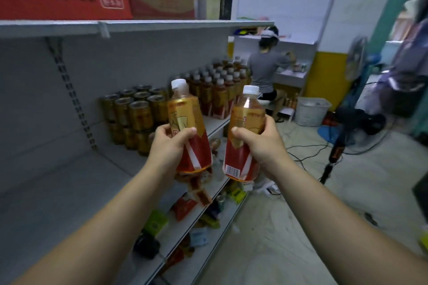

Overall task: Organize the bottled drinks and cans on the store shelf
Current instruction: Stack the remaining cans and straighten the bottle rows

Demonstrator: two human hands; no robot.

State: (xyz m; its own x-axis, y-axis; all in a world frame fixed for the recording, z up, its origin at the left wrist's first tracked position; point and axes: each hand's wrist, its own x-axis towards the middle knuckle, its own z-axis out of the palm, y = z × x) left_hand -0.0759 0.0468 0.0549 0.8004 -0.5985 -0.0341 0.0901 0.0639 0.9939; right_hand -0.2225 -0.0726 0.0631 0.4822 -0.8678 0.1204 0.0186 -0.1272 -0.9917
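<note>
The left hand (172,146), fingers wrapped round a near-upright bottle (183,109), is at the shelf (69,180) edge beside the cans (139,111) (the bottle row (217,92) stands beyond them), while the right hand (259,146) grips a second bottle (246,115) likewise, farther out over the aisle.

The left grip (170,143) holds a white-capped tea bottle (184,120) round its label, just in front of the stacked cans (136,113). The right grip (257,143) holds a second bottle (246,122) further right of the cans. Beyond the cans, rows of bottles (217,88) stand on the shelf (69,180).
</note>
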